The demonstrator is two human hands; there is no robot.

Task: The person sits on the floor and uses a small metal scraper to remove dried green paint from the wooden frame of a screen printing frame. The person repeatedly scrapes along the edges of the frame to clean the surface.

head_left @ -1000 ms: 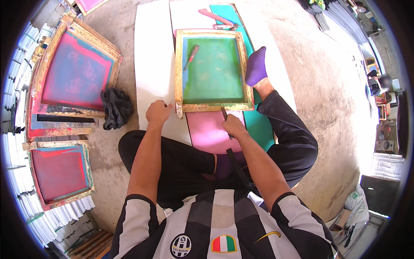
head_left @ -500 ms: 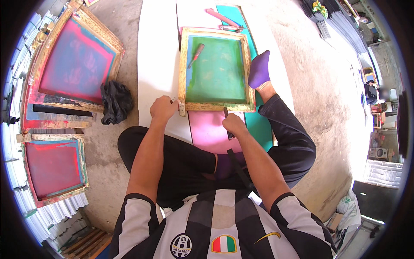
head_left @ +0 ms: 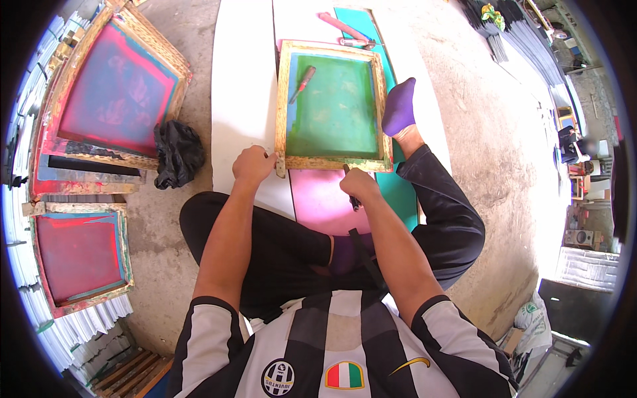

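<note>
A wooden screen-printing frame (head_left: 282, 99) with green mesh lies before me on white, pink and teal sheets. On its mesh, at the upper left, rests a screwdriver (head_left: 306, 84) with a dark red handle. My left hand (head_left: 253, 165) is closed beside the frame's near left corner; what its fingers hold, if anything, is too small to make out. Just below the near rail, my right hand (head_left: 360, 186) grips a slim dark tool (head_left: 356, 202). Its ends stick out above and below the fist, but the fingers hide its kind.
Two more screen frames with red-stained mesh, one upper (head_left: 119, 83) and one lower (head_left: 79, 259), are at the left. A black plastic bag (head_left: 179, 154) sits near them. A pink strip and a metal tool (head_left: 358, 43) lie beyond the green frame. My purple-socked foot (head_left: 399, 109) touches its right side.
My right hand has shifted slightly up and left with the dark tool, which has tilted a little. The left hand stays closed at the frame's corner.
</note>
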